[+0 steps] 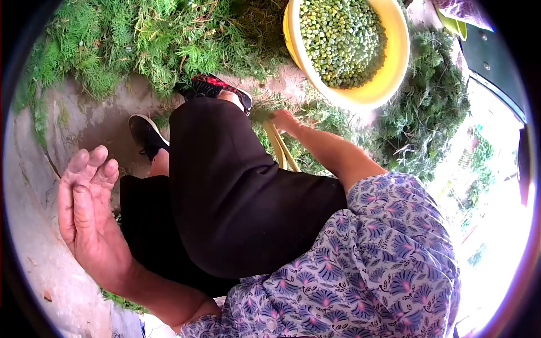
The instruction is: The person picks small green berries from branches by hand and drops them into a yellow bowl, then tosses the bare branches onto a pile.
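My left hand [93, 217] is raised at the left, palm and fingertips showing, fingers slightly curved and nothing in it. Past my knee, my right hand [284, 121] is low with its fingers pressed together beside a blurred bit of greenery; what they hold is too small to tell. Two pale tan strips [280, 147] run down from just beside this hand. Feathery green cut branches [129, 42] lie on the ground above my feet. A yellow basin [399, 48] holds many small round green pieces [344, 45].
My dark-clothed legs [236, 191] cross the middle, with a black shoe [146, 135] and a red-and-black shoe [217, 89] beyond. More branches [420, 107] are piled right of the basin. Grey ground [56, 281] shows at the left. Purple cloth [465, 10] is at the top right.
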`<action>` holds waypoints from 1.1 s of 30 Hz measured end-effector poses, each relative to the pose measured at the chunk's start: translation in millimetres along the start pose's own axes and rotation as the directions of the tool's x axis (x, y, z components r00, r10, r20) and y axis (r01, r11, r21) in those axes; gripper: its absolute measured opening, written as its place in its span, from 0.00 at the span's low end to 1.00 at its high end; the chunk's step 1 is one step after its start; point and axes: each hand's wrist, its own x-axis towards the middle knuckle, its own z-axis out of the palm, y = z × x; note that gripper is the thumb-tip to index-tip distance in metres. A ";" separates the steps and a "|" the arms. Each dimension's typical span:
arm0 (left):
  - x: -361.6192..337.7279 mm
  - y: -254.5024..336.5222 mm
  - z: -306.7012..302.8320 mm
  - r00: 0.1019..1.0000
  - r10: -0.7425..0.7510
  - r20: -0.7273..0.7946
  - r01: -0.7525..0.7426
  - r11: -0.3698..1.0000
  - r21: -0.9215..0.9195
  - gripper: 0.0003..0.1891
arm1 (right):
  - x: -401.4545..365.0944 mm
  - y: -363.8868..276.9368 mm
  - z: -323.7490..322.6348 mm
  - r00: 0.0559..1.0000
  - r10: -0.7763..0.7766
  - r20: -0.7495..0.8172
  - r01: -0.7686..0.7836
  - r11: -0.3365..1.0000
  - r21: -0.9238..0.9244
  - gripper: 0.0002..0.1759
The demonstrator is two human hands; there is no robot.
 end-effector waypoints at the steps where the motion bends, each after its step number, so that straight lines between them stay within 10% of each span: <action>1: 0.1 0.5 0.8 1.000 0.007 0.005 -0.007 1.000 -0.003 0.17 | 1.5 -3.1 -3.0 1.000 0.019 -0.016 -0.020 0.997 -0.073 0.09; 5: 2.2 0.6 0.9 1.000 -0.005 0.015 0.005 1.000 -0.018 0.17 | 22.9 25.9 5.5 0.974 -0.174 -0.143 0.117 0.932 -0.342 0.08; 6: 2.0 0.4 0.5 1.000 -0.010 -0.010 0.009 1.000 -0.012 0.17 | 15.2 26.4 2.7 0.990 -0.068 -0.122 0.077 0.994 0.071 0.07; 9: -0.3 0.0 -0.4 0.999 -0.029 -0.024 0.028 1.000 -0.005 0.17 | 14.5 27.8 5.9 0.993 -0.004 -0.121 0.030 0.977 0.213 0.06; 18: -2.9 -0.6 -7.2 0.999 -0.035 -0.011 0.035 0.999 0.028 0.18 | -34.4 56.1 -28.1 0.930 -0.015 -0.366 0.089 0.979 0.186 0.11; 22: -0.9 -2.7 -10.5 0.999 -0.039 -0.027 0.040 0.999 0.035 0.17 | -40.4 73.0 -36.3 0.986 -0.102 -0.133 0.107 0.994 0.030 0.13; 27: 5.4 -9.1 -16.4 0.997 -0.080 0.000 0.080 0.995 0.058 0.18 | -54.9 61.2 -18.1 0.976 -0.007 0.218 -0.055 0.958 0.281 0.17; 33: 8.0 -12.1 -17.3 0.993 -0.110 0.050 0.108 0.994 0.032 0.18 | -28.6 70.0 26.4 0.944 0.030 0.328 -0.108 0.969 0.223 0.22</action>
